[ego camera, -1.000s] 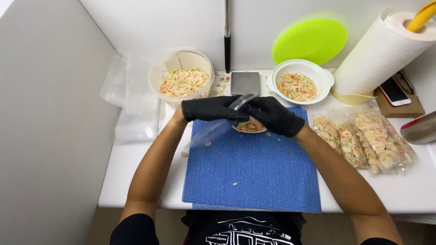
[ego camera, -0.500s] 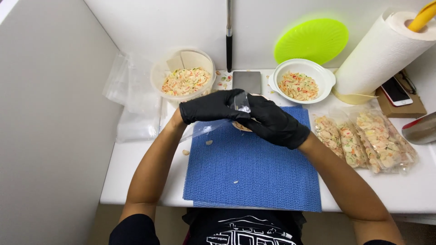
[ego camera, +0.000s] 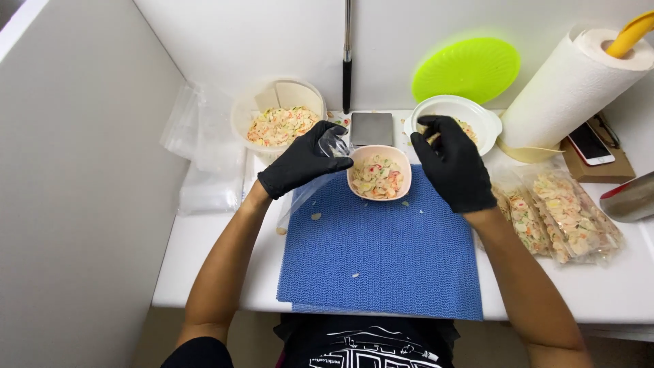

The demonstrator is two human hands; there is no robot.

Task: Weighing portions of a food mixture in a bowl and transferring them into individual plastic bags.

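Observation:
Both my hands wear black gloves. My left hand [ego camera: 302,162] pinches the top of a clear plastic bag [ego camera: 308,189] that hangs down onto the blue mat [ego camera: 381,255]. Just right of it a small pink bowl [ego camera: 379,173] of mixed colourful flakes stands on the mat's far edge. My right hand [ego camera: 452,163] reaches over the white bowl [ego camera: 452,121] of the same mix, fingers curled at its contents; what they hold is hidden.
A white tub [ego camera: 278,120] of mix stands at the back left, a small grey scale [ego camera: 371,128] behind the pink bowl. Filled bags [ego camera: 560,217] lie at the right, beside a paper towel roll [ego camera: 571,87], a phone [ego camera: 590,144] and a green lid [ego camera: 466,69]. Empty bags [ego camera: 202,158] lie at the left.
My hands have parted. The right one left the bag and moved to the white bowl, uncovering the pink bowl. The left hand keeps the bag.

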